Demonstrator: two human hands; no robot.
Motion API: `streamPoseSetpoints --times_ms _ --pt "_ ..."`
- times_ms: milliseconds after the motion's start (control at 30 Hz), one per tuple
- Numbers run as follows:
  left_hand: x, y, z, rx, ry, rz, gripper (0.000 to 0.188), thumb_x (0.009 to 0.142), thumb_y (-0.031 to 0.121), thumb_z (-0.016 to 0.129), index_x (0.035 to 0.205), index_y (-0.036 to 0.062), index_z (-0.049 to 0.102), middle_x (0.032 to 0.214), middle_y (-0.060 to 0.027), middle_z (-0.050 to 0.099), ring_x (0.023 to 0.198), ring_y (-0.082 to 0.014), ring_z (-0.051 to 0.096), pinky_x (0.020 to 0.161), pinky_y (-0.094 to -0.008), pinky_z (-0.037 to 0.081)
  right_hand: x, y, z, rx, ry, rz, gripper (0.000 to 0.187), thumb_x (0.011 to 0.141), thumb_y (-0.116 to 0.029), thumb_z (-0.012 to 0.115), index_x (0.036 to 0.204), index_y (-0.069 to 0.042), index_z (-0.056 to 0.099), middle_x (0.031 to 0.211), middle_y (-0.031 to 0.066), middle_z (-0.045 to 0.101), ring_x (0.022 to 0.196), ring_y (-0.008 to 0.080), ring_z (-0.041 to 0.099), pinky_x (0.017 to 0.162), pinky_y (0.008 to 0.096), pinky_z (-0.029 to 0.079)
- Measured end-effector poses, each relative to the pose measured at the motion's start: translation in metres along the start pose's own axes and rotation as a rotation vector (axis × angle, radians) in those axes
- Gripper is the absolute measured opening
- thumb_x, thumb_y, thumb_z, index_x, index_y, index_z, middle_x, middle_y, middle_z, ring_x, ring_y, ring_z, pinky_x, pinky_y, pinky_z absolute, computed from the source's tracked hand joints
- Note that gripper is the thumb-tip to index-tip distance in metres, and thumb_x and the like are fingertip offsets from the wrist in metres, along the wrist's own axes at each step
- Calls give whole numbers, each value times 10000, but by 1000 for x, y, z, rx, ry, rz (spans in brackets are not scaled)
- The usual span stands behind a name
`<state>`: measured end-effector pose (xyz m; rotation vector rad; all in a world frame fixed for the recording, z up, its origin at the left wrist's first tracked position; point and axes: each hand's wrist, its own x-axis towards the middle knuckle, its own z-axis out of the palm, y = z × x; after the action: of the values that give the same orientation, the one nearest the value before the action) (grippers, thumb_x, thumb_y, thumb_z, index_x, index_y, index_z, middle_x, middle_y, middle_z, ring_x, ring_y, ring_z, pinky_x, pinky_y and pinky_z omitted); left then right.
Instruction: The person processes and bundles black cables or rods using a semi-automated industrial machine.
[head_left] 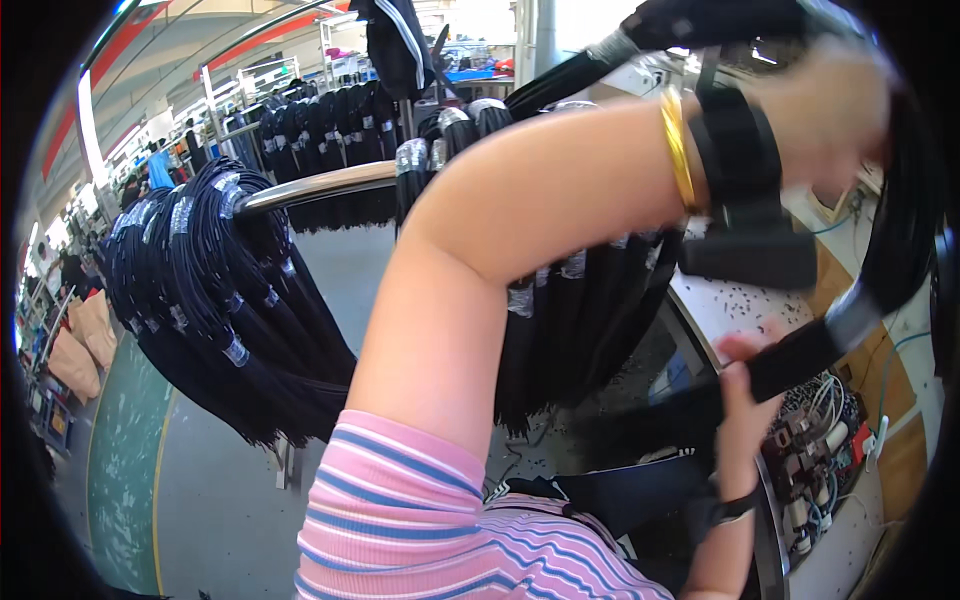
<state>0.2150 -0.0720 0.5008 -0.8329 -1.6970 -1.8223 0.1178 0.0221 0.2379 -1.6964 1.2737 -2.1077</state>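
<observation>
A long bundle of black strips (pixel 890 230), bound at places with clear wrap, arcs round the right side of the view. Around its lower part, my right hand (pixel 745 405) is closed, thumb on top; the bundle's loose end is blurred to the left. My left arm reaches across to the upper right, where my left hand (pixel 825 115) is against the upper part of the loop. Motion smears its fingers, so their grip does not show. Just left of my hands, more wrapped black bundles (pixel 590 330) hang from a metal rail (pixel 320 187).
A thick cluster of black bundles (pixel 220 290) hangs at the rail's left end. At right stands a pale worktable (pixel 730 300) strewn with dark scraps, with a machine and cables (pixel 815 450) near it. Brown sacks (pixel 85 345) and loaded racks (pixel 330 130) stand farther off.
</observation>
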Motion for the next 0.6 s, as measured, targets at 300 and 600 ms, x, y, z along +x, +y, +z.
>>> streamPoseSetpoints --times_ms 300,600 --pt "-25 -133 124 166 37 -609 456 918 395 453 1038 -28 575 873 -128 620 759 -231 601 735 -408 476 -131 87 -67 -137 83 379 659 864 -20 544 1430 8 207 1277 162 493 1175 259 515 1031 368 371" --pt "-30 -151 162 68 -118 -663 524 908 423 469 1074 -70 531 893 -151 616 767 -249 600 772 -431 477 -159 25 -68 -184 105 235 452 888 -228 613 1248 9 477 1234 135 548 1138 247 521 965 353 401"
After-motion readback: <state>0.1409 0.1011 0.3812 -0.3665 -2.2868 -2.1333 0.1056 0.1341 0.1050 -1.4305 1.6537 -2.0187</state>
